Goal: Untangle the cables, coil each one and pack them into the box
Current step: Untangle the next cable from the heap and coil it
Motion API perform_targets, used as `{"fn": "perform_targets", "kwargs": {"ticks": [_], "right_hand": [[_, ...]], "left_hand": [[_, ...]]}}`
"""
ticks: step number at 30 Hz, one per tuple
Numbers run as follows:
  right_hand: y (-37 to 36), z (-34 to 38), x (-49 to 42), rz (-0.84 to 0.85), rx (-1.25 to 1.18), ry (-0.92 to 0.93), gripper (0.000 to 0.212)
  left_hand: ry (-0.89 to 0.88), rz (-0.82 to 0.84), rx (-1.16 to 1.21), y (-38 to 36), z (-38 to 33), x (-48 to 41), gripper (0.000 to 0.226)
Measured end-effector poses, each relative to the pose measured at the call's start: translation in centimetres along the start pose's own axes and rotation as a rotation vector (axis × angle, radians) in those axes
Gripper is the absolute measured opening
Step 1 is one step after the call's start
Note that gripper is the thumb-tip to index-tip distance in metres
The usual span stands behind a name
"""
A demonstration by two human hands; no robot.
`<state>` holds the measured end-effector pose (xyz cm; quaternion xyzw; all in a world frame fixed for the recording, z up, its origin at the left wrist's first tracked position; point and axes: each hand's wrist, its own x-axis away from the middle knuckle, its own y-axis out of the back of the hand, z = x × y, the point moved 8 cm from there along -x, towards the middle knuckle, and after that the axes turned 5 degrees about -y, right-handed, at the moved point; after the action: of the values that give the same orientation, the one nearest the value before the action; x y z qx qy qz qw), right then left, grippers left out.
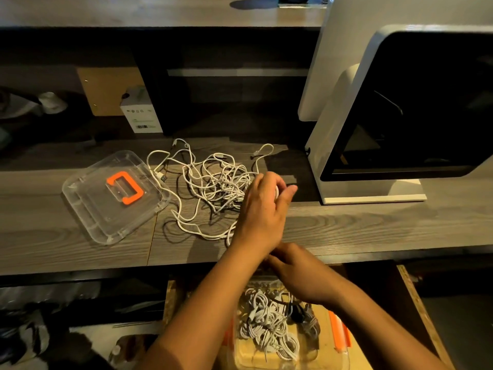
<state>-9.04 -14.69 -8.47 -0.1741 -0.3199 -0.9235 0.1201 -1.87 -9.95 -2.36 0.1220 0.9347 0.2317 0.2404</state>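
Note:
A tangle of white cables lies on the grey wooden table. My left hand reaches across its right side, fingers curled round a white bit of cable. My right hand hovers at the table's front edge, its fingertips hidden behind my left wrist, so its grip is unclear. Below the edge sits the clear plastic box with orange latches, holding several coiled white cables and a darker one. The box's clear lid with an orange handle lies on the table to the left of the tangle.
A large white machine with a dark window stands on the table at the right, close to the tangle. A small white carton stands at the back left. The box rests on a wooden board below the table.

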Motion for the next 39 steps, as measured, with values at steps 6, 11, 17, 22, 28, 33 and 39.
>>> {"fn": "perform_targets", "kwargs": {"ticks": [6,11,17,22,28,33,39], "right_hand": [[3.4,0.9,1.3,-0.131,0.228,0.006,0.023],[5.6,1.6,2.1,-0.149,0.234,0.027,0.015],[9.3,0.6,2.9,-0.200,0.333,-0.060,0.015],[11.6,-0.2,2.7,-0.379,0.310,-0.026,0.015],[11.3,-3.3,1.8,-0.560,-0.074,-0.087,0.017],[5.2,-3.2,0.7,-0.350,-0.236,-0.102,0.032],[1.6,-0.2,0.7,-0.193,-0.094,0.017,0.024]], "left_hand": [[-0.016,0.211,-0.451,0.1,3.2,-0.5,0.024],[0.005,0.312,-0.423,0.7,4.5,0.2,0.030],[0.096,0.559,-0.441,-0.6,4.5,2.1,0.065],[0.039,0.631,-0.581,-1.9,4.1,3.3,0.033],[0.399,0.481,0.492,-3.1,2.8,3.8,0.040],[0.330,0.203,0.798,-2.3,-0.8,2.6,0.028],[0.139,-0.123,0.361,0.4,0.6,0.7,0.015]]}}
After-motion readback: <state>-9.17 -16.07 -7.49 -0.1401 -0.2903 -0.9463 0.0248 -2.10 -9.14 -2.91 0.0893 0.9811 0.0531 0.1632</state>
